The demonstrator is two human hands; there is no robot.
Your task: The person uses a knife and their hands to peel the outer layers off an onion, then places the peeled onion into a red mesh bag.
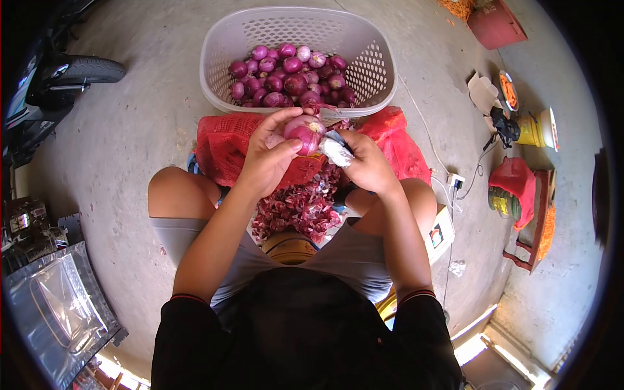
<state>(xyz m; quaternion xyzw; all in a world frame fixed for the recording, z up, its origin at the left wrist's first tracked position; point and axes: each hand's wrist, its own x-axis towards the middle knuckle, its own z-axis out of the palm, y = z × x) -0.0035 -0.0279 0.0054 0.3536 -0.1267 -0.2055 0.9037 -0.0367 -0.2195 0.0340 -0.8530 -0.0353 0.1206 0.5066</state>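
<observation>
Between the thumb and fingers of my left hand (268, 153) is a red onion (304, 134), with loose skin at its top. My right hand (367, 162) is closed on a small white-wrapped tool (335, 153) beside the onion; its working end is too small to make out. Just beyond my hands stands a grey plastic basket (209, 65) holding many red onions (296, 84). Beneath my hands lies a red mesh bag (224, 140), and a heap of onion skins (299, 208) covers the floor between my legs.
A motorcycle wheel (88, 69) is at the left. Along the right wall stand a yellow bucket (530, 130), a red tub (495, 25) and a jar under red cloth (513, 185). A power plug (455, 180) with cables lies on the floor near my right knee.
</observation>
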